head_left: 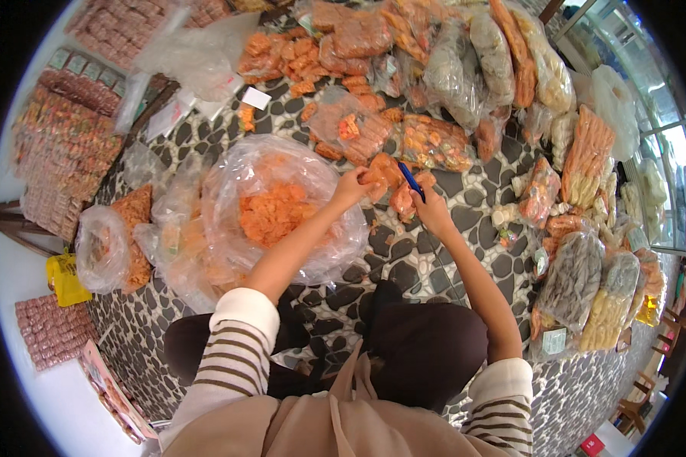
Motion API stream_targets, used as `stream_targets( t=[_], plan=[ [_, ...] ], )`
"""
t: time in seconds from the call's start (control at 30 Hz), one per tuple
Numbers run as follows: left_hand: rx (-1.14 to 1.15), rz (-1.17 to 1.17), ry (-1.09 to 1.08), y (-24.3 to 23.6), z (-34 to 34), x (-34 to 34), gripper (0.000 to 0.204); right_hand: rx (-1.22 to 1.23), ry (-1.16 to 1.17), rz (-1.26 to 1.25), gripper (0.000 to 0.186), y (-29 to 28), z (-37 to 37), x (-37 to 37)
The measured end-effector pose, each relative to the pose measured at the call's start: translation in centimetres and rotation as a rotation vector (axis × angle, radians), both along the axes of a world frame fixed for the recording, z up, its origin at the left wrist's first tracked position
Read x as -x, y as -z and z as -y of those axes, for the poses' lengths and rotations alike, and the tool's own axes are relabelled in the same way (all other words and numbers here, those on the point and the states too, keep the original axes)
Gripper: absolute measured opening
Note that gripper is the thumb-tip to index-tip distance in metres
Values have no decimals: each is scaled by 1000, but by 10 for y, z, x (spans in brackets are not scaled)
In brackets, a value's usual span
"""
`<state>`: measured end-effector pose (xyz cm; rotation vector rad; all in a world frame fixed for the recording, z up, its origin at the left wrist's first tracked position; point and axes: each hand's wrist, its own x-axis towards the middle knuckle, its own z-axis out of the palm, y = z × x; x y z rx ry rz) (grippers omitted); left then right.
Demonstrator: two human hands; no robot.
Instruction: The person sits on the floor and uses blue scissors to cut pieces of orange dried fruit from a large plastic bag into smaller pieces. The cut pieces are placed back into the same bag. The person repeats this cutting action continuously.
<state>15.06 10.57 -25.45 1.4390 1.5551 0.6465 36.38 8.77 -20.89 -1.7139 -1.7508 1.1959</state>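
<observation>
My left hand (pixel 351 189) is closed on a small clear bag of orange snacks (pixel 384 174), held over the floor ahead of me. In my right hand (pixel 432 213) is a slim blue tool (pixel 410 180), its tip beside that bag; its exact kind cannot be made out. Just below the tool, another small orange packet (pixel 404 199) lies close to my right fingers. Under my left forearm stands a large clear plastic bag (pixel 343 247), its mouth spread wide. Loose orange crackers (pixel 270 213) fill its middle.
Beyond my hands lie packed snack bags (pixel 434 145) and a heap of orange packets (pixel 290 57). Tall filled bags (pixel 575 282) crowd the right side. A tied bag of brown snacks (pixel 133 228) and a yellow bag (pixel 68 279) are at left. Dark stone patterns cover the floor (pixel 472 206).
</observation>
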Motion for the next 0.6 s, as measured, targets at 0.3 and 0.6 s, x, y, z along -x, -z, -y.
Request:
stream_targets(
  t=[0.3, 0.6],
  plan=[
    [-59, 640, -234, -179, 34, 73, 35, -531, -326, 290, 23, -189, 35, 60],
    [-445, -46, -303, -250, 105, 126, 29, -952, -391, 450, 19, -244, 78, 138]
  ],
)
